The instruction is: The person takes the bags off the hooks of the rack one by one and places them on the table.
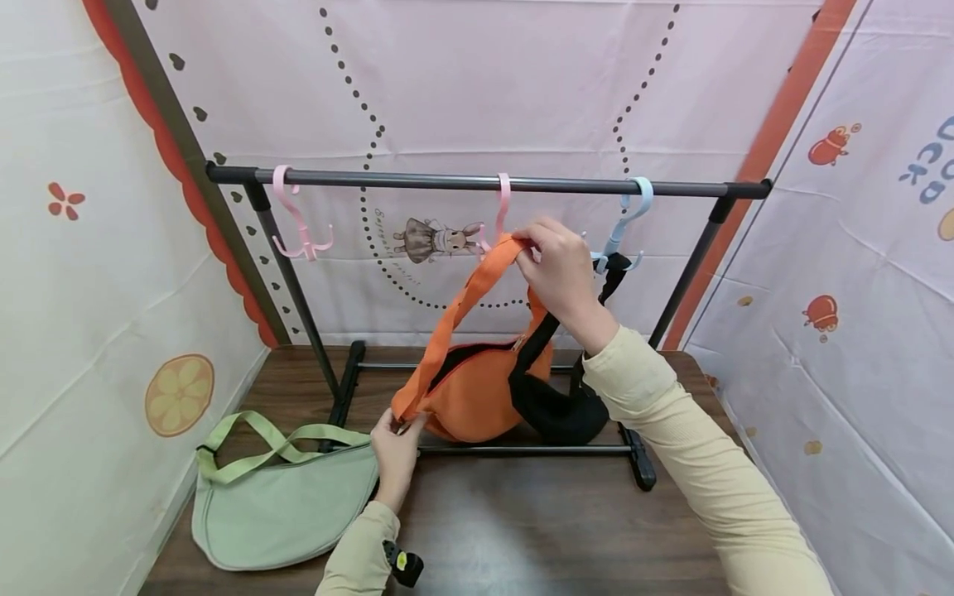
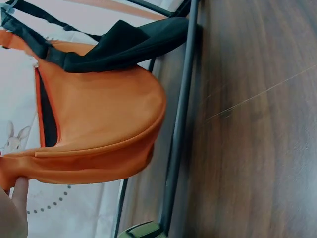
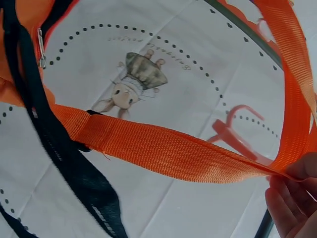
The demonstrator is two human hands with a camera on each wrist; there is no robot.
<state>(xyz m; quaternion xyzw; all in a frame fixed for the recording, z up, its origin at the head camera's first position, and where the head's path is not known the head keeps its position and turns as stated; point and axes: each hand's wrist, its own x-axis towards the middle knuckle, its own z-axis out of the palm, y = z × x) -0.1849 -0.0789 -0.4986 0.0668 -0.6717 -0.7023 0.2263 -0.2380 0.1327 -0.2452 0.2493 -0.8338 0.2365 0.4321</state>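
Observation:
An orange shoulder bag [image 1: 477, 393], its zip partly undone, is held up in front of the rack. My right hand [image 1: 555, 265] pinches the top of its orange strap [image 3: 148, 148], close to the middle pink hook [image 1: 503, 203]. Lower down, my left hand [image 1: 397, 455] pinches the bag's left end where the strap joins. Whether the strap touches the pink hook is hidden behind the right hand. Against the orange bag's right side hangs a black bag [image 1: 559, 410], its strap looped on the blue hook [image 1: 617, 236].
A black rack rail [image 1: 417, 180] runs across on two legs. The left pink hook [image 1: 301, 219] carries nothing. A pale green bag [image 1: 286, 505] lies on the wooden table [image 1: 522, 521] at the left. Printed cloth [image 1: 477, 74] hangs behind and at both sides.

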